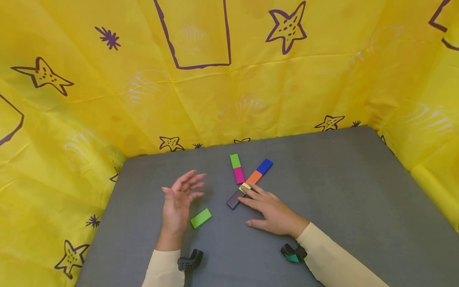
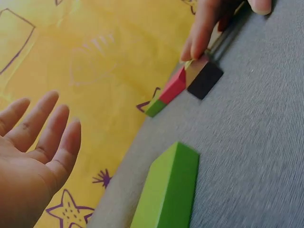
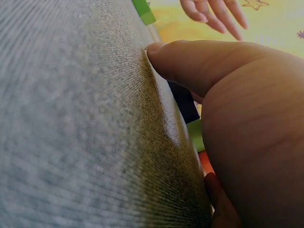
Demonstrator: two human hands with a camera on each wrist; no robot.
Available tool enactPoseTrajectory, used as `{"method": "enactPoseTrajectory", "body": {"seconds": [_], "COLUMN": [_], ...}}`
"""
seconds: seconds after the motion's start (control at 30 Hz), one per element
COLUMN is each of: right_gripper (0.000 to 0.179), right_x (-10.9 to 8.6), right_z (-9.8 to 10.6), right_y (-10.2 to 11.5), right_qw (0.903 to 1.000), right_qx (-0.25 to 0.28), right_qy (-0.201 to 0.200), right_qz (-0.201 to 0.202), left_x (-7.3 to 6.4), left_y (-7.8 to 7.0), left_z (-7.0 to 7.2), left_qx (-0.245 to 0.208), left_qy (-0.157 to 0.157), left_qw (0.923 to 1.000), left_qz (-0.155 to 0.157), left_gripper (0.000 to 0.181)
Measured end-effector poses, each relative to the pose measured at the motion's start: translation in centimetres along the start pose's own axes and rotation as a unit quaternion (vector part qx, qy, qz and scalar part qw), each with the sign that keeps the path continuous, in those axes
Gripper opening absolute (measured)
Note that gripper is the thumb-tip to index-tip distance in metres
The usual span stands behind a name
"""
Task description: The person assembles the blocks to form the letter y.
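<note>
My right hand (image 1: pixel 276 213) reaches over a row of blocks, its extended fingertips touching the small lime block (image 1: pixel 245 187) and the edge of the dark block (image 1: pixel 234 200). Up and to the right, the row runs on with an orange block (image 1: pixel 254 177) and a blue block (image 1: pixel 265 166). A magenta block (image 1: pixel 239 175) and a green block (image 1: pixel 235 160) form a second arm, meeting the row near the lime block. My left hand (image 1: pixel 177 207) is raised, palm turned inward and fingers loosely extended, holding nothing. Beside it lies a separate green block (image 2: pixel 166 190).
The grey table (image 1: pixel 322 179) carries all the blocks. Yellow cloth (image 1: pixel 201 99) with starfish drawings encloses its back and sides. A black wrist camera (image 1: pixel 191 261) sits on the left sleeve, another black wrist camera (image 1: pixel 294 253) on the right.
</note>
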State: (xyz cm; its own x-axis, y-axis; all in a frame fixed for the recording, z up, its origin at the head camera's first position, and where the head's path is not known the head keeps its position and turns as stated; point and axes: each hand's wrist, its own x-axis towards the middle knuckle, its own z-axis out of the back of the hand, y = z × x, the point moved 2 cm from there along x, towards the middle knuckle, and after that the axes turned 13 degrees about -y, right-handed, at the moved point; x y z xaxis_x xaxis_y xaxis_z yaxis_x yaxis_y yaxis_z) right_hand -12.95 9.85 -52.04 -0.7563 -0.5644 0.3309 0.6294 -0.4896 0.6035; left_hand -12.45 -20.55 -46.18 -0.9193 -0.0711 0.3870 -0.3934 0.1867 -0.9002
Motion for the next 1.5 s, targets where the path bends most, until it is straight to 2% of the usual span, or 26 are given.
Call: {"method": "enactPoseTrajectory", "body": {"seconds": [0.37, 0.47, 0.6, 0.77, 0.9, 1.0, 1.17, 1.33, 1.43, 1.5], "right_gripper": [0.072, 0.071, 0.071, 0.071, 0.07, 0.07, 0.074, 0.076, 0.075, 0.075], "right_x": [0.0, 0.1, 0.2, 0.3, 0.2, 0.1, 0.1, 0.0, 0.0, 0.0], "right_z": [-0.2, -0.3, -0.5, -0.6, -0.5, -0.5, -0.3, -0.1, 0.0, 0.0], "right_y": [0.1, 0.1, 0.3, 0.4, 0.4, 0.3, 0.0, -0.2, -0.2, -0.1], "right_qw": [1.0, 1.0, 1.0, 0.9999, 0.9999, 0.9999, 0.9999, 0.9999, 0.9999, 0.9999], "right_qx": [0.002, 0.002, 0.006, 0.007, 0.012, 0.013, 0.006, 0.006, 0.007, 0.006], "right_qy": [0.001, 0.002, 0.003, 0.006, 0.004, 0.003, 0.003, 0.0, 0.002, 0.002], "right_qz": [-0.004, -0.002, -0.002, -0.006, -0.008, -0.009, -0.008, -0.008, -0.008, -0.009], "left_x": [-0.8, -1.5, -2.7, -4.5, -5.5, -5.8, -6.0, -6.0, -6.0, -6.0], "left_y": [-1.6, -1.7, -1.4, -0.4, 0.9, 1.6, 2.2, 2.4, 2.3, 2.3], "left_z": [3.3, 4.2, 5.4, 6.6, 7.3, 7.5, 7.7, 7.5, 7.2, 7.1], "left_qx": [-0.002, 0.017, 0.065, 0.138, 0.196, 0.229, 0.246, 0.259, 0.283, 0.308], "left_qy": [0.003, 0.001, -0.014, -0.038, -0.026, -0.006, 0.0, 0.003, 0.013, 0.022], "left_qw": [0.9998, 0.9998, 0.9975, 0.9863, 0.9734, 0.9668, 0.9652, 0.9616, 0.9545, 0.9469], "left_qz": [-0.02, -0.012, 0.023, 0.082, 0.116, 0.113, 0.089, 0.091, 0.095, 0.088], "left_gripper": [0.082, 0.072, 0.055, 0.044, 0.048, 0.052, 0.055, 0.061, 0.064, 0.066]}}
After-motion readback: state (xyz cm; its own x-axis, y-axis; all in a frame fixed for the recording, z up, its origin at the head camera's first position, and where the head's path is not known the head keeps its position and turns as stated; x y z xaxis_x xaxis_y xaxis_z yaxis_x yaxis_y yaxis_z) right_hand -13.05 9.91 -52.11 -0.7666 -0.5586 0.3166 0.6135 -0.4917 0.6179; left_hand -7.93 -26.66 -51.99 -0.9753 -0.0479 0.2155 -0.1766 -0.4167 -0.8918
